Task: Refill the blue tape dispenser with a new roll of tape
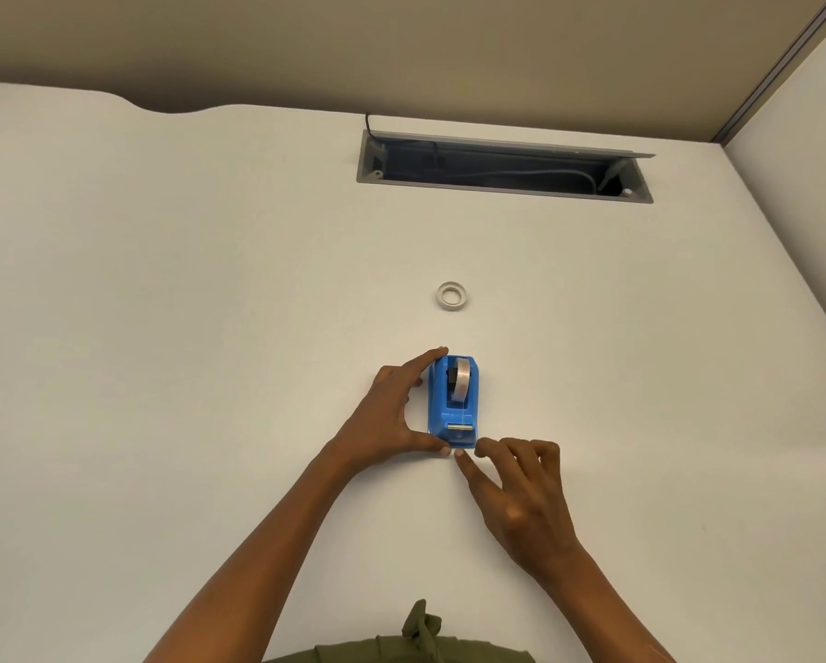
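Note:
The blue tape dispenser [453, 406] stands on the white desk [186, 327] with its cutter end toward me. A roll of clear tape [462, 382] sits upright in its cradle. My left hand [394, 416] spans the dispenser's left side, forefinger at the far corner and thumb at the near corner. My right hand [516, 490] is at the near end, thumb and forefinger pinched together just below the cutter; whether a tape end is between them I cannot tell. A small white ring-shaped roll [451, 296] lies flat on the desk beyond the dispenser.
An open grey cable tray [501, 167] with wires inside is sunk into the desk at the back. A beige partition wall [401, 45] runs behind the desk, and a second white surface [803, 193] adjoins on the right.

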### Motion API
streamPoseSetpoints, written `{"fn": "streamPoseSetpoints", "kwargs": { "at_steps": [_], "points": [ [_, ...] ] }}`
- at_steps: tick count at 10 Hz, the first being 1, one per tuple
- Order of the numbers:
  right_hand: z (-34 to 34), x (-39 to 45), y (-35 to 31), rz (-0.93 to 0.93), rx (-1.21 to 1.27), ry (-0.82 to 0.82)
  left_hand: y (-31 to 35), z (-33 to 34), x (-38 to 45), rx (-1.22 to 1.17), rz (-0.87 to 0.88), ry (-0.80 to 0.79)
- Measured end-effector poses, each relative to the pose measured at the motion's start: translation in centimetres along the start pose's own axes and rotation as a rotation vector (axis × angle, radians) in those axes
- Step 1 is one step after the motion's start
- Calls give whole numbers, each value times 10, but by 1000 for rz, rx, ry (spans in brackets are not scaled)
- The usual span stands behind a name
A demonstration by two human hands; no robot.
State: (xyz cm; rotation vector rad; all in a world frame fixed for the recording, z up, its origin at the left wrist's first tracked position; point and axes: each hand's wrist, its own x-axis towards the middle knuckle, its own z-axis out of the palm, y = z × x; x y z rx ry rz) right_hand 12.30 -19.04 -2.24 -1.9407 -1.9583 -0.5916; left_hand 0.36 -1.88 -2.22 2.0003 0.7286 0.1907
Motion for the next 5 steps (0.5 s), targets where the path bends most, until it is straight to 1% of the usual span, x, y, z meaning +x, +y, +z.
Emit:
{"fn": "streamPoseSetpoints", "kwargs": {
  "at_steps": [2,3,4,5],
  "points": [
    [-7,-14,8,252,120,-1,-4,-1,2,10,-32,-30],
    [-14,-15,21,380,175,64,-3,-8,3,65,-40,-111],
    [-27,-8,38,444,212,197,-2,-22,6,172,-41,-185],
    [-52,9,50,561,252,335,10,-37,8,289,-14,-200]
  ]
}}
